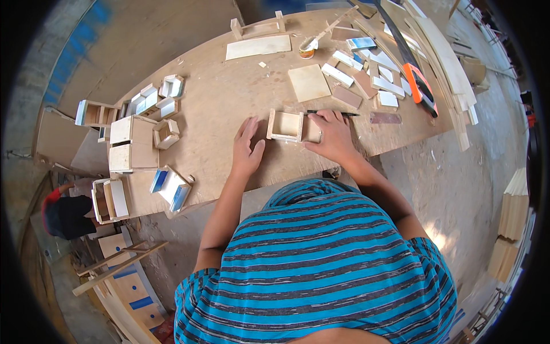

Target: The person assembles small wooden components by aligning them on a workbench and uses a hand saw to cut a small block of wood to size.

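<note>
A small open wooden box (285, 125) sits in front of me on the plywood worktable. My left hand (248, 146) rests just left of it, fingers open and apart, holding nothing. My right hand (331, 136) grips a small wooden board (311, 131) at the box's right side, thumb at its near edge and fingers at the far one. A black pen (353, 114) lies under those fingertips. Beyond them are a square pale board (309, 83), small wood offcuts (361, 85) and a reddish-brown strip (385, 117).
Small wooden boxes (133, 143) crowd the table's left side (212, 97). A glue cup (307, 50) with a stick stands at the back. A handsaw (420, 89) and long strips (455, 74) lie right. A person in dark clothing (69, 215) is beyond the left edge.
</note>
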`<state>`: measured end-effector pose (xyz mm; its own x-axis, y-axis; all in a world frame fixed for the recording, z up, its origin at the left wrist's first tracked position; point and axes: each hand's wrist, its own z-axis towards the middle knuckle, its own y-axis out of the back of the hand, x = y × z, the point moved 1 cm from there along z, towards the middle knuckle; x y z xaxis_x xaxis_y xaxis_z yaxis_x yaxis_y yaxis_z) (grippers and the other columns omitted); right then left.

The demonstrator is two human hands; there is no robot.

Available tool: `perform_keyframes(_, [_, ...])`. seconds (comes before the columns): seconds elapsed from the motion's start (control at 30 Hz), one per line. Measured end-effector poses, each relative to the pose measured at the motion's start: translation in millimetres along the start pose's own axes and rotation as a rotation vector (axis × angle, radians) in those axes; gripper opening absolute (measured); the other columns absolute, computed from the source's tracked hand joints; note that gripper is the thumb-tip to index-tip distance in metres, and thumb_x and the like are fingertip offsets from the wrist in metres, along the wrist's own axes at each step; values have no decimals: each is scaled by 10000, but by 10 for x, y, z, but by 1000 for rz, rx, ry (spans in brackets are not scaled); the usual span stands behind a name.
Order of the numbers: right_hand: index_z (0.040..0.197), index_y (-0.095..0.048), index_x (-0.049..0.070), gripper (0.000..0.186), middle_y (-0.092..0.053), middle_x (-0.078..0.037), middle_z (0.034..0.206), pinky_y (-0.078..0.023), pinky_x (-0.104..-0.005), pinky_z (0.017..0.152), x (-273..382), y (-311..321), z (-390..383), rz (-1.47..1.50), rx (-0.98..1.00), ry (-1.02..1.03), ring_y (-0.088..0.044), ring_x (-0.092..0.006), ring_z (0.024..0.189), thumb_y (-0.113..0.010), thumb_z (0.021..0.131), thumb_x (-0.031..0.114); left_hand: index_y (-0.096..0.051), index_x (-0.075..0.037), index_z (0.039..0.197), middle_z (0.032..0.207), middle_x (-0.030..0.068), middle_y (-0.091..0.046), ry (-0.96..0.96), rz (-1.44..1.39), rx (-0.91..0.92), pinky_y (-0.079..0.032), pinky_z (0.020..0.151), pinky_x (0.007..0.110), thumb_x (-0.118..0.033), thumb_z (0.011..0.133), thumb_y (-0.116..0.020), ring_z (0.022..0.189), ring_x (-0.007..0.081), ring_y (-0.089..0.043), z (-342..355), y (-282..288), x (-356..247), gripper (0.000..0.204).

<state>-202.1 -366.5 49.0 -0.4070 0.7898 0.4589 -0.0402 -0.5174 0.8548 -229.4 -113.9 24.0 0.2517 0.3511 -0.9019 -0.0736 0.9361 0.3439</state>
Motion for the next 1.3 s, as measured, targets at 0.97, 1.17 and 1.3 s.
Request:
perform_keyframes(0.97, [1150,-620,111,691,-529,-45,1134,-393,-444,862,-41,-54,-8,-20,-52,44,-485,-259,1073,-810,585,460,-709,-37,944,1231,136,-603,-112,475,-38,-346,1050,473,-99,729,-681,1269,415,-412,-13,-28,-46,225])
perform_keyframes(1.17, [1153,-612,104,686,-526,-60,1139,-394,-446,870,-14,-27,1,-11,-36,23,-486,-278,1076,-814,587,434,-719,-44,920,1231,138,-601,-104,444,-48,-342,1052,470,-111,723,-691,1273,413,-407,-69,-21,-53,210])
perform_keyframes(1.3, [1153,-610,100,679,-523,-63,1140,-395,-450,871,-17,-26,-5,-14,-43,25,-489,-286,1069,-813,594,428,-721,-43,907,1231,138,-600,-93,435,-49,-340,1054,468,-107,726,-684,1274,413,-404,-77,-31,-73,196])
